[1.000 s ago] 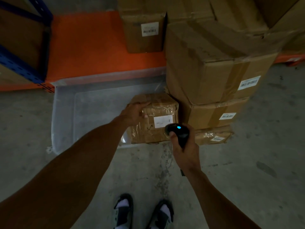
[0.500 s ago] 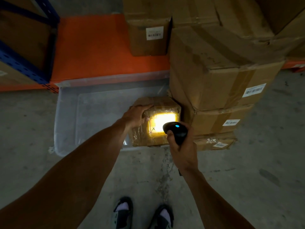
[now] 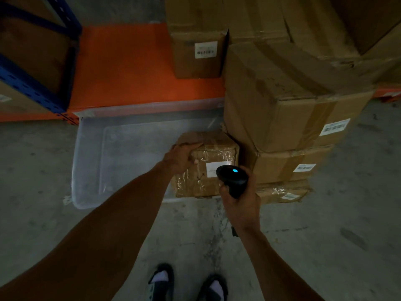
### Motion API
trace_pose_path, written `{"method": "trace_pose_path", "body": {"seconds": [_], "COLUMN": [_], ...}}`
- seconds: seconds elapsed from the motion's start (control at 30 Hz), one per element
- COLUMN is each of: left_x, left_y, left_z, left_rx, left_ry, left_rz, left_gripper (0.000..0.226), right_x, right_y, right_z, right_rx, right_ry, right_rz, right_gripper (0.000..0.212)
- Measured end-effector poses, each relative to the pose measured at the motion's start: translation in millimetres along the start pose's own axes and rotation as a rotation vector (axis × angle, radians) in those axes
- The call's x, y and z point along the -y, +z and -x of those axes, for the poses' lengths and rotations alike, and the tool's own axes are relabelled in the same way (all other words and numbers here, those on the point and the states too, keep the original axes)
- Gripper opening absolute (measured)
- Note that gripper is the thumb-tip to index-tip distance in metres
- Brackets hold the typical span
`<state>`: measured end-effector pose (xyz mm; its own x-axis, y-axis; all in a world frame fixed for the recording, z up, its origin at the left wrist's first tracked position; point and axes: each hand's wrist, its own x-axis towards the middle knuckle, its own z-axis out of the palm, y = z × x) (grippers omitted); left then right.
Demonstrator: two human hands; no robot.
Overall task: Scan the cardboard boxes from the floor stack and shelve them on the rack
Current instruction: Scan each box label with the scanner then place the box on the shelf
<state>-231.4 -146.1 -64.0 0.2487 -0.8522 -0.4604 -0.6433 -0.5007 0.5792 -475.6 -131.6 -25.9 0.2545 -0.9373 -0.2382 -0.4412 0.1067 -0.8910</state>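
A small cardboard box point(image 3: 201, 181) wrapped in clear tape stands at the right end of a clear plastic bin point(image 3: 91, 161). My left hand point(image 3: 180, 157) grips its top left corner, fingers over the top edge. My right hand point(image 3: 240, 198) holds a black barcode scanner point(image 3: 233, 178) with a blue light, pointed at the white label point(image 3: 213, 169) on the box's front. To the right rises the floor stack of cardboard boxes point(image 3: 282, 118), each with a white barcode label.
The orange rack shelf point(image 3: 130, 68) lies behind the bin, with a labelled box point(image 3: 197, 55) on it. A blue rack upright point(image 3: 36, 92) stands at the left. More large boxes point(image 3: 325, 29) fill the upper right. Bare concrete floor point(image 3: 336, 235) and my feet are below.
The scanner's bright yellow light lit the label half a second ago and is off now. Both hands stay on the box and scanner, almost unmoved.
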Motion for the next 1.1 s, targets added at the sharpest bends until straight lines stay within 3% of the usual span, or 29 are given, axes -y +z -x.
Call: {"method": "trace_pose_path", "body": {"seconds": [0.1,0.3,0.43,0.6,0.7,0.8,1.0,1.1], "left_x": [0,-5,-9,-5,-5,-7,-6,-5], "left_y": [0,-9,-11,-12,-13,-13,-13,-13], "left_z": [0,-9,-13,-16,-16,-16,-20,-22], "left_rx": [0.002,0.007,0.011,0.032,0.025,0.015,0.012,0.01], "left_ry": [0.003,-0.033,-0.027,-0.022,-0.027,-0.028,-0.048,-0.049], "left_rz": [-0.009,-0.025,0.004,-0.019,-0.013,-0.002,0.011,0.02], "left_gripper": [0.07,0.07,0.071,0.072,0.072,0.073,0.073,0.073], "right_x": [4,56,102,117,134,157,198,200], "right_y": [-4,-29,-61,-91,-100,-110,-115,-107], "right_z": [-4,-39,-80,-94,-106,-142,-197,-204], "right_rx": [-0.001,-0.098,-0.218,-0.175,-0.289,-0.353,-0.243,-0.187], "right_ry": [-0.044,-0.152,-0.232,-0.34,-0.299,-0.222,-0.087,-0.041], "right_rz": [0.037,-0.003,0.038,0.139,0.073,0.231,0.661,0.736], "right_gripper": [0.078,0.066,0.068,0.066,0.066,0.073,0.07,0.069]}}
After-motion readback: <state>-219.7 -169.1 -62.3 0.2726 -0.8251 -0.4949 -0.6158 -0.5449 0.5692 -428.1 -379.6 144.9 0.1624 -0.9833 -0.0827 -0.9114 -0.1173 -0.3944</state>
